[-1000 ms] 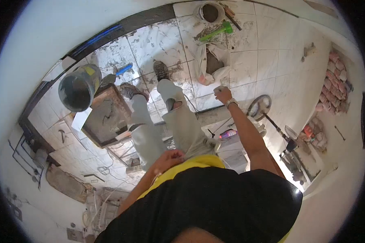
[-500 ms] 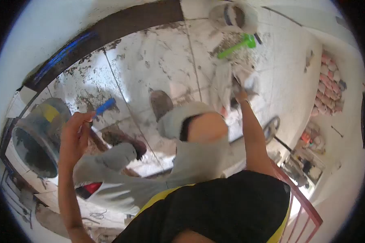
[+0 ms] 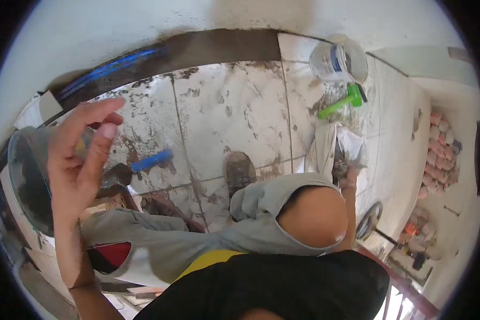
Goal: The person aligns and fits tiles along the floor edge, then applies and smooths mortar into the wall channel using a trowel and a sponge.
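Note:
My left hand [image 3: 82,154] is raised at the left, empty, with its thumb and fingers apart. Beyond its thumb, a tool with a blue handle [image 3: 153,160] lies on the floor, its dark head [image 3: 114,178] partly behind the hand. A bucket [image 3: 29,181] stands close behind my left wrist. On the other side, my right hand [image 3: 349,178] reaches down to the mouth of a pale bag [image 3: 322,146] on the floor. Its fingers are mostly hidden there, beside greyish material. A green mallet [image 3: 341,101] lies past the bag.
A whitish bucket [image 3: 320,61] stands by the wall at the back right. Smeared light tiles [image 3: 234,106] cover the floor, with my shoe [image 3: 240,170] on them. A dark strip [image 3: 224,48] runs along the wall base. Pinkish bundles [image 3: 440,149] are piled at the right.
My left hand has drawn back from the blue-handled tool and opened. My right hand stays at the bag. The view has shifted, so the floor things appear lower and further right.

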Demonstrator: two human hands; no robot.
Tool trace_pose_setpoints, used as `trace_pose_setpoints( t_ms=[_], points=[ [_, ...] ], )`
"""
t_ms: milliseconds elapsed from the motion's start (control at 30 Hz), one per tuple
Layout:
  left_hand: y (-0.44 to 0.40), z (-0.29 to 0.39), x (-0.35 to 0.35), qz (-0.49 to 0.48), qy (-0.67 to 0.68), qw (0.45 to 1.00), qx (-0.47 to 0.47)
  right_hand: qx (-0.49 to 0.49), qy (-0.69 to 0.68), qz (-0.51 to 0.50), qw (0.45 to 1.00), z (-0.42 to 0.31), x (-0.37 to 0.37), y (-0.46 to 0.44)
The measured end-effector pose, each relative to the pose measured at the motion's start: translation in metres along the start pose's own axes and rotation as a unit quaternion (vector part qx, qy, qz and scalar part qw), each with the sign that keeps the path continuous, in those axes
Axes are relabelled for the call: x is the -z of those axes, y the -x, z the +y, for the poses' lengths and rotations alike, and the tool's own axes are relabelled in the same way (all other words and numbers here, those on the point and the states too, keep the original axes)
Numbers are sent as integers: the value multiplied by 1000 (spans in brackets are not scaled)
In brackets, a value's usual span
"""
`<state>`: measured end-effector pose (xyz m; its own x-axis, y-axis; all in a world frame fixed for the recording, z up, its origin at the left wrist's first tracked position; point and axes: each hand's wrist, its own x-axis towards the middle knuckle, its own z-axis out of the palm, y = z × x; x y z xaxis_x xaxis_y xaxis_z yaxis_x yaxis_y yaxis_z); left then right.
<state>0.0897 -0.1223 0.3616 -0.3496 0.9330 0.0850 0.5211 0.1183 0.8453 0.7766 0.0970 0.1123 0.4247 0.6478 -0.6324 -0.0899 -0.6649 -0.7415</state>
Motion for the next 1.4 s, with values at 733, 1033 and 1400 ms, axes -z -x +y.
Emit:
trace_pose_setpoints(
  t_ms=[733, 1033, 1400],
  points=[
    [63, -3, 38, 18, -147, 983, 110, 451, 313, -687, 476, 31, -534, 92],
    [108, -10, 65, 71, -101, 965, 230, 50, -106, -396, 911, 20, -551, 63],
    [85, -13, 46, 23, -50, 982, 183, 590, 491, -366, 526, 46, -630, 148]
  ],
)
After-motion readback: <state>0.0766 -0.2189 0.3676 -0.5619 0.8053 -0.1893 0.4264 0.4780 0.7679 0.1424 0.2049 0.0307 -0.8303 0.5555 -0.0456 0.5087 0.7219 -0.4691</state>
